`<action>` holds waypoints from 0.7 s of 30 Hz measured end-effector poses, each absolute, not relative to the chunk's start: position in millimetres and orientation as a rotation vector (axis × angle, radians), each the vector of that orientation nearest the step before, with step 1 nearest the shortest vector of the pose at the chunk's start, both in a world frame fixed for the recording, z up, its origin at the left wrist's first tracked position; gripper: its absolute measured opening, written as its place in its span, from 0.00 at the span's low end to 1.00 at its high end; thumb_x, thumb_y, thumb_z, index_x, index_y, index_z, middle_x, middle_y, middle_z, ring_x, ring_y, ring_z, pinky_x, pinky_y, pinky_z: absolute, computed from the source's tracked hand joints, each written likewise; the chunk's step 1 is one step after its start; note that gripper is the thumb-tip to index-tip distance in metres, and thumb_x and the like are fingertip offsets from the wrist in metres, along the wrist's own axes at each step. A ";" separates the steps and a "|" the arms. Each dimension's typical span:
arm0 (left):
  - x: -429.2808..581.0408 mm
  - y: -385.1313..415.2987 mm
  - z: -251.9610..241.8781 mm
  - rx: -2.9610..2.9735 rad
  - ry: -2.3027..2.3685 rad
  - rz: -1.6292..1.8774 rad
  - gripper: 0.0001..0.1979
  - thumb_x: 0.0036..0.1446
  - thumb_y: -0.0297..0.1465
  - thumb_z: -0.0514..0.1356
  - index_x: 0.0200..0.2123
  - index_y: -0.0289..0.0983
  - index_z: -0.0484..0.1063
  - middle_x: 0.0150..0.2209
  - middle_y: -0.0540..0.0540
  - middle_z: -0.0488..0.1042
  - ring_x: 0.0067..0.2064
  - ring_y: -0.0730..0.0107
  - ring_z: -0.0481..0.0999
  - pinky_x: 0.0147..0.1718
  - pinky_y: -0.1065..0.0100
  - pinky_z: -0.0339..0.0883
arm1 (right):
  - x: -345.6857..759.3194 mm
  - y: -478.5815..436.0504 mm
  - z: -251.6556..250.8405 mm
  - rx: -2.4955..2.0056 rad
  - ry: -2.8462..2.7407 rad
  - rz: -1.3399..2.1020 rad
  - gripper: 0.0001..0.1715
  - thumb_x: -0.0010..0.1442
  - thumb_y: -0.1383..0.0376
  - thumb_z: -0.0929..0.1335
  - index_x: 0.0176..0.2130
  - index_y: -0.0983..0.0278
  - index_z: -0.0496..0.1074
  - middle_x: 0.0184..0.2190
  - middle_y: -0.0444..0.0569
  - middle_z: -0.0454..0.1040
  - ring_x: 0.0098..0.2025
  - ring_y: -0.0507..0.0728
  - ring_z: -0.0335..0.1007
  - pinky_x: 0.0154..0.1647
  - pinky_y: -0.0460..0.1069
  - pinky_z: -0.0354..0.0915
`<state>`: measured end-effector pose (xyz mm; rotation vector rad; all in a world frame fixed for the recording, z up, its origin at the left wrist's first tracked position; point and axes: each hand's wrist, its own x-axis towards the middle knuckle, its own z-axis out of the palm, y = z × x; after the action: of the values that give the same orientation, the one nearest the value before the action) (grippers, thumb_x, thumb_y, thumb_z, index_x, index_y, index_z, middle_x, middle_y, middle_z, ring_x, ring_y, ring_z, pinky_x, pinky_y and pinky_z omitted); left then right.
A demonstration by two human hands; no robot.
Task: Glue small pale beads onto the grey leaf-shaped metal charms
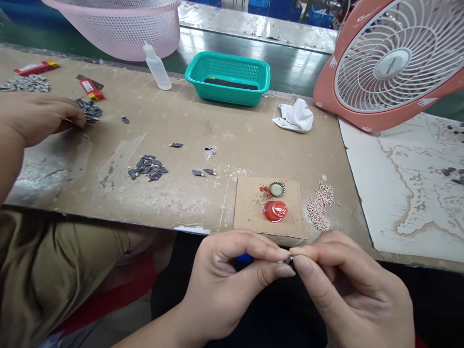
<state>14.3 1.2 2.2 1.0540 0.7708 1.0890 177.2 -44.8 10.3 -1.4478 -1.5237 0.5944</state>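
My left hand (235, 280) is closed in a pinch on a small dark grey piece (289, 261), held low in front of the table's edge. Thumb and forefinger of my right hand (348, 285) meet at the right end of that piece; what lies between these fingertips is mostly hidden. Just beyond my hands, a cardboard square (250, 212) bears a glossy red lid-like disc (274, 211), an upturned bottle cap (277, 189) and a few red bits (266, 189). To its right lies a heap of tiny pink-and-white pieces (321, 205).
Leaf-shaped dark pieces (147, 167) lie heaped left of the cardboard. Another person's hand (47, 116) reaches into a dark pile at far left. Behind stand a green basket (228, 94), a squeeze bottle (157, 67), a crumpled white tissue (295, 116) and an orange fan (329, 87).
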 end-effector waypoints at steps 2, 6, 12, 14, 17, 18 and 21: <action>13.5 0.3 1.4 1.110 0.775 1.119 0.17 0.49 0.12 0.71 0.31 0.42 0.86 0.30 0.54 0.86 0.32 0.76 0.85 0.34 0.83 0.79 | 177.4 -45.2 9.7 -1.444 -1.530 0.608 0.06 0.63 0.69 0.72 0.38 0.57 0.79 0.24 0.39 0.71 0.23 0.47 0.67 0.22 0.42 0.64; 11.3 -1.3 0.1 1.326 0.817 1.187 0.12 0.53 0.13 0.69 0.30 0.36 0.84 0.29 0.50 0.85 0.31 0.75 0.85 0.35 0.81 0.79 | 175.7 -46.0 7.3 -1.434 -1.528 0.620 0.06 0.63 0.69 0.72 0.38 0.57 0.79 0.23 0.39 0.71 0.22 0.47 0.66 0.21 0.42 0.63; 10.0 -4.2 -6.1 1.512 0.883 1.233 0.09 0.55 0.15 0.69 0.30 0.34 0.82 0.30 0.48 0.85 0.32 0.72 0.85 0.35 0.78 0.80 | 173.3 -43.9 4.3 -1.425 -1.528 0.632 0.05 0.63 0.68 0.72 0.38 0.57 0.79 0.22 0.38 0.69 0.21 0.46 0.64 0.19 0.41 0.60; 10.0 -2.8 -7.2 1.515 0.893 1.237 0.09 0.55 0.16 0.69 0.30 0.35 0.82 0.31 0.48 0.86 0.32 0.72 0.85 0.36 0.77 0.80 | 175.0 -42.5 3.4 -1.436 -1.520 0.645 0.06 0.63 0.67 0.72 0.39 0.56 0.80 0.22 0.38 0.69 0.21 0.46 0.64 0.19 0.41 0.60; 9.5 1.7 -6.4 1.495 0.883 1.208 0.10 0.54 0.16 0.70 0.30 0.36 0.82 0.31 0.50 0.86 0.31 0.73 0.85 0.36 0.79 0.80 | 180.3 -40.7 1.6 -1.459 -1.517 0.725 0.07 0.65 0.64 0.72 0.41 0.54 0.82 0.23 0.39 0.71 0.22 0.47 0.66 0.21 0.42 0.62; 9.1 3.2 -5.7 1.488 0.875 1.195 0.10 0.54 0.15 0.71 0.30 0.36 0.83 0.31 0.50 0.86 0.31 0.74 0.85 0.36 0.80 0.79 | 182.3 -40.1 0.8 -1.460 -1.516 0.755 0.07 0.65 0.63 0.71 0.41 0.54 0.82 0.24 0.40 0.73 0.23 0.48 0.69 0.22 0.42 0.64; 7.0 6.0 -4.3 1.492 0.845 1.183 0.10 0.53 0.15 0.71 0.30 0.37 0.83 0.30 0.51 0.86 0.31 0.74 0.85 0.35 0.81 0.78 | 186.3 -37.6 -2.1 -1.452 -1.545 0.793 0.09 0.66 0.61 0.70 0.41 0.55 0.83 0.26 0.43 0.76 0.26 0.50 0.74 0.25 0.43 0.68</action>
<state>7.0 6.0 -4.3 1.4924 0.8448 1.1825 186.3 -37.6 -2.1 -1.4520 -1.5447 0.7933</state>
